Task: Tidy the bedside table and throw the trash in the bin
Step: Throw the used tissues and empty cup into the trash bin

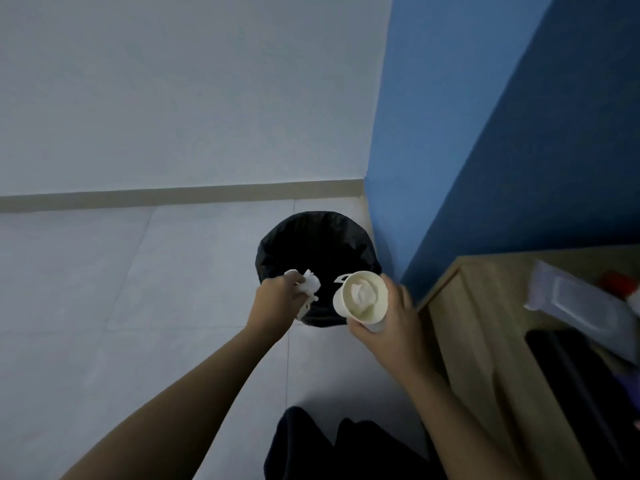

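Observation:
A round bin [317,237] lined with a black bag stands on the pale floor near the blue wall's corner. My left hand [277,299] is closed around crumpled white tissue [309,285], held over the bin's near left rim. My right hand [388,323] grips a cream paper cup [360,296] from the side, just over the bin's near right rim. The cup's mouth faces the camera and a wad of white tissue sits inside it. The wooden bedside table [485,306] is at the right.
On the bedside table lie a clear plastic wipes pack [571,296], something red [620,282] behind it and a dark object [568,368]. A blue wall [485,133] rises behind the table. Pale floor tiles [138,289] stretch to the left. My dark-clothed legs [329,445] are at the bottom.

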